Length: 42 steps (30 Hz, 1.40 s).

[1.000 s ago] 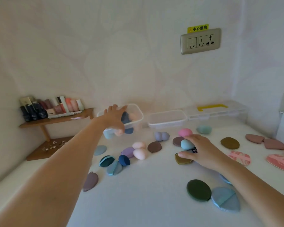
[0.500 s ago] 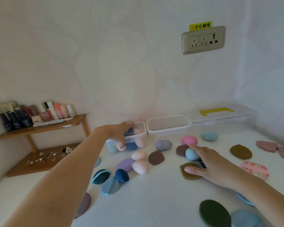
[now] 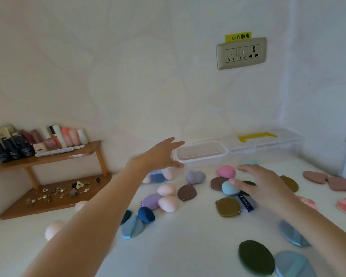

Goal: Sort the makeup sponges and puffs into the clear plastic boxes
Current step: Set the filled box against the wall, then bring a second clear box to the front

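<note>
Left hand (image 3: 162,154), centre of frame: fingers straight and spread, holding nothing, held over the left clear box (image 3: 158,175). Whether it touches the rim cannot be told. Right hand (image 3: 262,182), right of centre: fingers spread and relaxed, thumb tip against a light-blue sponge (image 3: 228,188); nothing is gripped.

The left clear box is largely hidden behind the left hand and wrist. Through its wall a blue sponge and pale pink sponges show. A second clear box (image 3: 201,151) stands just beside it to the right, then a long lidded box (image 3: 268,142) with a yellow handle.

Loose on the white bench (image 3: 188,246), in mid-frame: a pink sponge (image 3: 225,171), a lilac sponge (image 3: 195,176), a brown puff (image 3: 186,192) and an olive puff (image 3: 227,206). A dark green puff (image 3: 256,257) lies lower right.

A wooden shelf (image 3: 48,156) with bottles stands at left; small items on its lower board are blurred. Puffs at the right edge are cut off.
</note>
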Available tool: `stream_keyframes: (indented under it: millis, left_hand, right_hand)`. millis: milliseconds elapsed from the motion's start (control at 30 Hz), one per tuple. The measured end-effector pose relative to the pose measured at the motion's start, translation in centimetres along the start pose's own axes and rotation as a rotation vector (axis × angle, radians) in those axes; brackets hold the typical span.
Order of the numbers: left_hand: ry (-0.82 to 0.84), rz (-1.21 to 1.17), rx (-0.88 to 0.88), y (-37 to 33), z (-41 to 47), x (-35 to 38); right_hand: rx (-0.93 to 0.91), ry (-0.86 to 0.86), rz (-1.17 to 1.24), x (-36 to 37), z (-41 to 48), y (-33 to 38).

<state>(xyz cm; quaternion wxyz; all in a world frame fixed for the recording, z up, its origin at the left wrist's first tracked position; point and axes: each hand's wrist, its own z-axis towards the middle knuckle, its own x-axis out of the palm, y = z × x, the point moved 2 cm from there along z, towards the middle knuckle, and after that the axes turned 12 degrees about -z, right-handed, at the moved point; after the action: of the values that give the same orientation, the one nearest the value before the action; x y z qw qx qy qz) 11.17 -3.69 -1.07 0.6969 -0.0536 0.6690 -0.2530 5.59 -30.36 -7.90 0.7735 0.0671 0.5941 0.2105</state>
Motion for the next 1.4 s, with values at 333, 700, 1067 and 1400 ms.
stream_keyframes:
  millis: [333,700,1067,1400]
  left_hand:
    - [-0.125,0.13,0.13,-5.4,3.4,5.7]
    - [-0.212,0.369,0.105,-6.7,4.6,7.3]
    - [-0.39,0.375,0.182,-11.7,2.3,0.7]
    - [-0.106,0.523,0.158,-14.7,-9.0,-1.7]
  right_hand:
    - [0.069,0.153,0.039,2.2,0.4,-1.3]
    - [0.0,0.16,-0.055,1.9,0.1,-1.1]
    - [-0.079,-0.306,0.154,-0.8,-0.1,-0.8]
    - [-0.262,-0.42,0.479,-2.4,-4.5,3.9]
